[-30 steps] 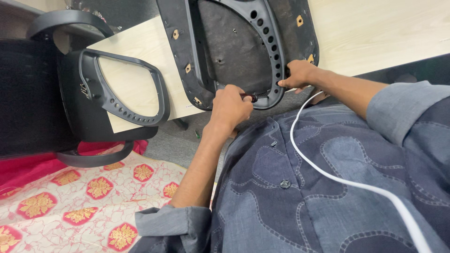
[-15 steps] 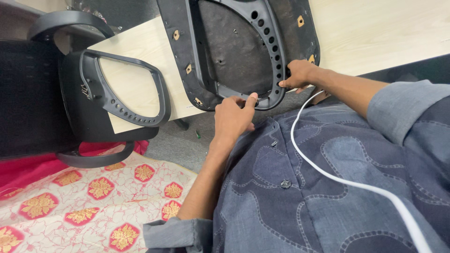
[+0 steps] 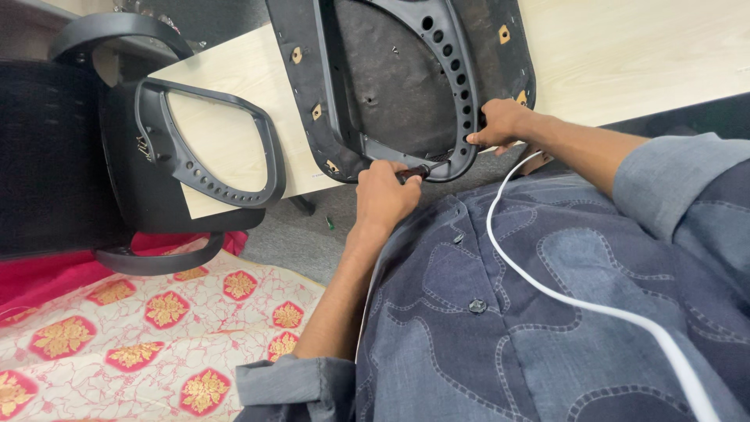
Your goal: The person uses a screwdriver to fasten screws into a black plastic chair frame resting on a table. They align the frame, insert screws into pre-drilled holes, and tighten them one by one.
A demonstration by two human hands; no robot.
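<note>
The left hand point(image 3: 383, 195) is closed round a small dark tool handle point(image 3: 414, 169), set against the lower rim of the black chair seat frame point(image 3: 461, 94). At two o'clock the right hand point(image 3: 504, 123) is clamped on that rim. The frame, lying on the pale wooden table point(image 3: 641, 55), is judged stiff and fairly heavy, best gripped at its perforated edge. An armrest point(image 3: 211, 137) is seen at nine o'clock.

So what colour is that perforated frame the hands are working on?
Black, a plastic frame with round holes; the head view shows it.
</note>
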